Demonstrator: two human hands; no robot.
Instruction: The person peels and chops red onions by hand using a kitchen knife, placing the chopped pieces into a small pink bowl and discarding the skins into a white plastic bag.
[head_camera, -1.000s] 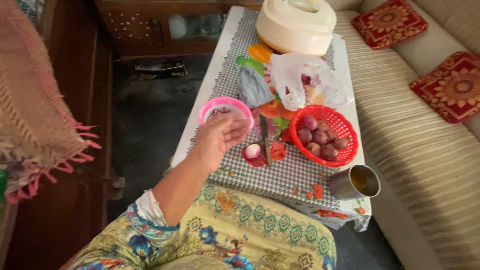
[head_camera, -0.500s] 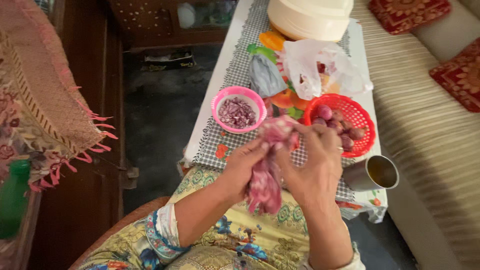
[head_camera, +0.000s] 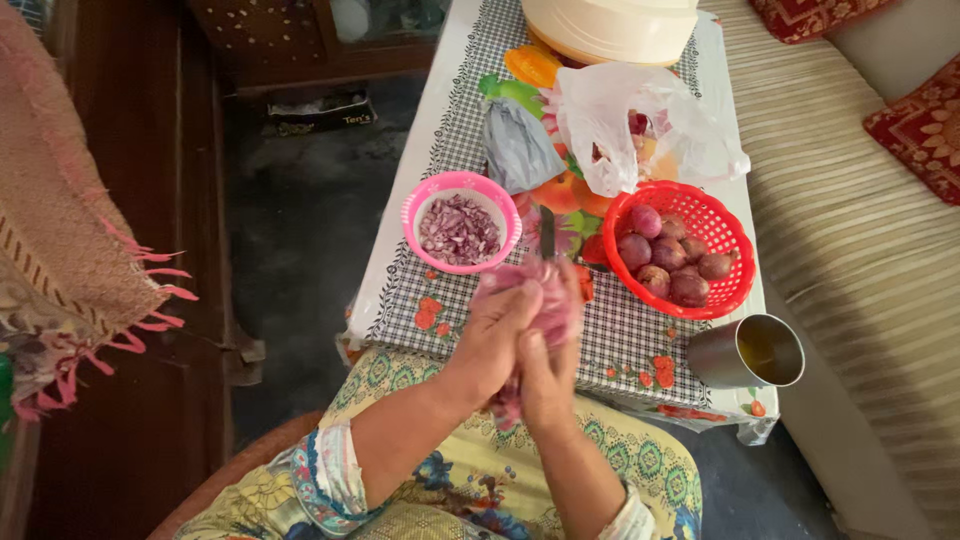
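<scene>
Both my left hand (head_camera: 492, 345) and right hand (head_camera: 545, 372) clasp a mottled pink cloth (head_camera: 545, 300), probably wiping, just beside the pink plastic bowl of chopped onion (head_camera: 460, 222).

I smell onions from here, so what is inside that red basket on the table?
The red basket holds several whole, dark purple onions, seven or so, piled together, with its mesh bare on the far side. Whatever lies beneath the pile is covered and cannot be seen.
</scene>
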